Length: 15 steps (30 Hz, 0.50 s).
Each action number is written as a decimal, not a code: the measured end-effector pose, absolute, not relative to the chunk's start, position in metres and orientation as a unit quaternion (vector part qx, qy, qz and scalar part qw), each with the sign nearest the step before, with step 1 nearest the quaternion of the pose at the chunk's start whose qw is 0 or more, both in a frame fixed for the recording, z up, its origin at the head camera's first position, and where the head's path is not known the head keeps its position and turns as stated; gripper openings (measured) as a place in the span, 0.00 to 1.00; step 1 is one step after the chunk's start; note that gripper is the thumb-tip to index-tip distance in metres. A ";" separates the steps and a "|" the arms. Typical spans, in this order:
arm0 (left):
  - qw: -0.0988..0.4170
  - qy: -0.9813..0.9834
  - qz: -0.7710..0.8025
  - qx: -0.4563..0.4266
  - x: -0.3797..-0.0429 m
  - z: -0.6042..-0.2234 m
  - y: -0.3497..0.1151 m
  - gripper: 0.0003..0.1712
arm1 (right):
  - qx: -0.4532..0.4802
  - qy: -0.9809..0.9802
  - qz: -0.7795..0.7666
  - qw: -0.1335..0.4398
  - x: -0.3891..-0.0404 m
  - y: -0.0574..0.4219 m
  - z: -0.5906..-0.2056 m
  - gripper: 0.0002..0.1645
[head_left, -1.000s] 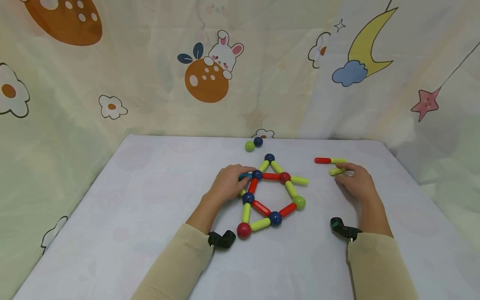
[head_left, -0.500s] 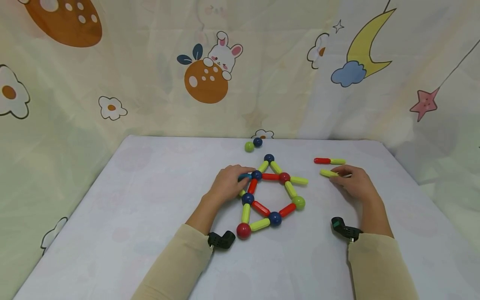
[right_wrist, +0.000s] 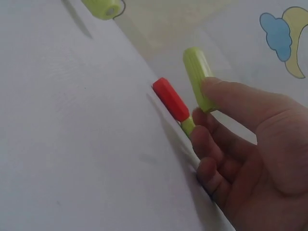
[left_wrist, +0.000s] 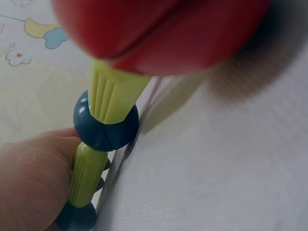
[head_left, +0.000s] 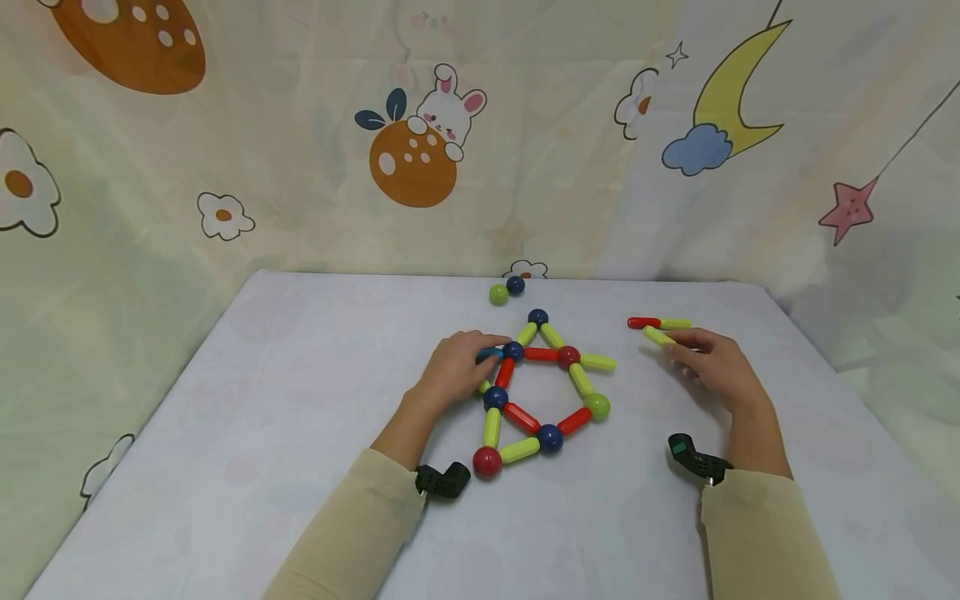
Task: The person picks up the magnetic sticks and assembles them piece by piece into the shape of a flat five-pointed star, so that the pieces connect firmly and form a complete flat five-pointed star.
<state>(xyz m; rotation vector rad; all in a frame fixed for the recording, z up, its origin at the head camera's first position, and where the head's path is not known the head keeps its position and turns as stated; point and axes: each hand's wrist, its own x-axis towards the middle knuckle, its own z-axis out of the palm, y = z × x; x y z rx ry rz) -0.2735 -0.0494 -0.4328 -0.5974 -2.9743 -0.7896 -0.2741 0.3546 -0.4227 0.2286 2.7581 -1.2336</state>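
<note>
A flat frame of magnetic sticks (head_left: 521,417) and balls lies mid-table, made of red and yellow-green sticks joined by blue, red and green balls. My left hand (head_left: 453,367) is at its left side, finger and thumb on either side of a blue stick (head_left: 489,353) that meets a blue ball (head_left: 513,351). In the left wrist view that hand is beside a yellow-green stick (left_wrist: 86,175), and a dark blue ball (left_wrist: 77,216) is partly hidden. To the right, my right hand (head_left: 716,367) pinches a loose yellow-green stick (right_wrist: 197,77) between thumb and finger, tilted up.
Behind the right hand lie a red stick (head_left: 643,322) and a yellow-green stick (head_left: 677,323), end to end. A loose green ball (head_left: 498,293) and blue ball (head_left: 515,285) sit at the table's back edge. A patterned cloth (head_left: 300,167) hangs behind.
My right hand has picked out the yellow-green stick, and its outer end now points up and to the left. The left hand and the frame have stayed put.
</note>
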 end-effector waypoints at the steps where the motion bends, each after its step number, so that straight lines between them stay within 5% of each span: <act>1: 0.003 -0.949 -0.252 -0.190 -0.274 -0.433 -0.049 0.22 | 0.074 0.905 -0.416 0.058 -0.274 0.355 -0.423 0.38; 15: 0.005 -0.948 -0.253 -0.191 -0.274 -0.434 -0.049 0.22 | 0.028 0.827 -0.551 0.106 -0.274 0.355 -0.425 0.29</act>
